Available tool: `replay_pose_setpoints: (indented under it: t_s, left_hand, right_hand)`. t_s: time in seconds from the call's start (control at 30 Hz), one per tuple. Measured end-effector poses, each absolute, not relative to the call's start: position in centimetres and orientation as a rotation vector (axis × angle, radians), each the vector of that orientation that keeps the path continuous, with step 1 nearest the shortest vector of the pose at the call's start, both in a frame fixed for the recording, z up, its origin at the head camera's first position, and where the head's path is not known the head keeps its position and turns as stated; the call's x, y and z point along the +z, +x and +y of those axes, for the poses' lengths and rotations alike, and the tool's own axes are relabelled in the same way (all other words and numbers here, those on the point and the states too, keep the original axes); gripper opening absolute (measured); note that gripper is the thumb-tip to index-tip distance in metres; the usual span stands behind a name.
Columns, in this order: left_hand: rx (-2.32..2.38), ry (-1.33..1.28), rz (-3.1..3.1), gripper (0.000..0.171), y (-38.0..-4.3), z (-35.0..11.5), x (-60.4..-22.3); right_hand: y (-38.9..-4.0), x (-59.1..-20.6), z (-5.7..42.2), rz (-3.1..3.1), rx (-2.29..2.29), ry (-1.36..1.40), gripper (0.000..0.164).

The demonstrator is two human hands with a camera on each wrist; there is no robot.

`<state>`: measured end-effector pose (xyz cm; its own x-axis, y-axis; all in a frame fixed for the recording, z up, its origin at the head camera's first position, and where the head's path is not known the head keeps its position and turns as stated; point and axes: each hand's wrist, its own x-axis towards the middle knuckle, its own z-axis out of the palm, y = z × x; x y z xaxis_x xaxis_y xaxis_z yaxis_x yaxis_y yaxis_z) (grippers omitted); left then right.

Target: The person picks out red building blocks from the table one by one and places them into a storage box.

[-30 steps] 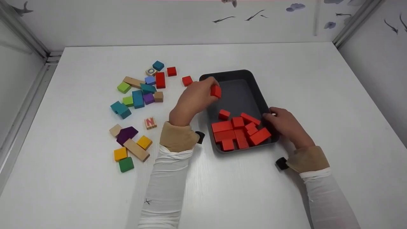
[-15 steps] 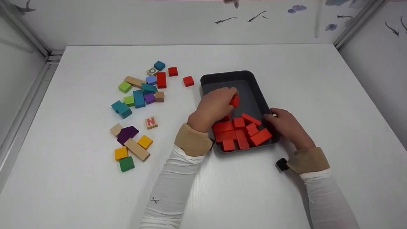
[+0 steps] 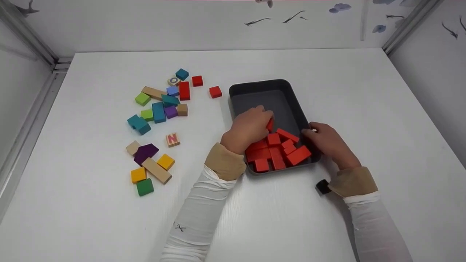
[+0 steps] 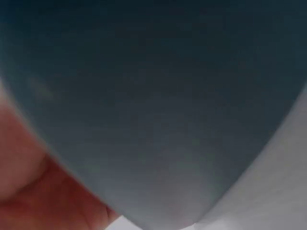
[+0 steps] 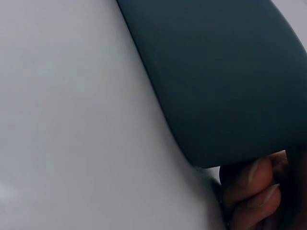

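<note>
In the head view a dark grey tray (image 3: 295,105) holds several red wooden blocks (image 3: 276,158) heaped at its near end. My left hand (image 3: 249,127) reaches over the tray's left side and pinches a red block (image 3: 269,124) low inside, just beyond the heap; the fingers hide most of that block. On the tray's right side, my right hand (image 3: 329,142) grips the rim, thumb over the edge. The right wrist view shows its curled fingers (image 5: 259,191) by the tray's outer wall (image 5: 216,86). Dark tray wall (image 4: 158,105) fills most of the left wrist view.
Left of the tray lie loose blocks of mixed colours, among them a purple block (image 3: 145,153), a green block (image 3: 145,187) and a letter block (image 3: 173,139). Three red blocks, one a longer block (image 3: 184,91), lie at the back. White panels enclose the white table (image 3: 91,218).
My left hand has moved right and toward me with the red block, from above the tray's left edge to low beside the heap. My right hand has stayed on the rim.
</note>
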<state>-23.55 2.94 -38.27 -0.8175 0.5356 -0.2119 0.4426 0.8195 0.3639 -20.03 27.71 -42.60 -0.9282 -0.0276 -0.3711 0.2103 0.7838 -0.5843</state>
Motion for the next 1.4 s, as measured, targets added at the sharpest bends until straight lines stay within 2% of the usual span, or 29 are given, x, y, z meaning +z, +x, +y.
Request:
replay_pose_setpoints:
  t_s: [0.23, 0.43, 0.63, 0.77, 0.93, 1.1, 1.27, 1.4]
  left_hand:
    - [0.367, 0.698, 2.724, 0.026, -23.4, 3.1, -38.6]
    - [0.378, 0.688, 2.723, 0.033, -23.3, 3.2, -38.7]
    - [0.356, 0.712, 2.74, 0.034, -23.0, 3.2, -39.0]
    - [0.399, 0.719, 2.69, 0.045, -22.9, 2.7, -38.6]
    - [0.584, 0.689, 2.567, 0.057, -23.5, 0.9, -37.4]
    - [0.78, 0.55, 2.537, 0.054, -24.8, -1.8, -36.6]
    - [0.816, 0.248, 2.657, 0.048, -26.1, -4.3, -37.5]
    - [0.816, 0.046, 2.735, 0.045, -26.9, -5.5, -38.5]
  right_hand:
    - [-20.3, -42.4, 27.8, 2.611, -0.921, 0.122, 0.048]
    - [-20.4, -42.4, 27.8, 2.603, -0.906, 0.13, 0.052]
    - [-20.2, -43.0, 27.7, 2.661, -0.906, 0.114, 0.038]
    - [-20.1, -43.4, 27.7, 2.659, -0.91, 0.108, 0.037]
    - [-20.0, -43.3, 27.8, 2.621, -0.93, 0.123, 0.047]
    - [-20.0, -43.0, 27.8, 2.613, -0.934, 0.136, 0.051]
    - [-20.0, -42.9, 27.8, 2.631, -0.945, 0.116, 0.043]
    - [-20.0, -42.7, 27.9, 2.625, -0.945, 0.121, 0.048]
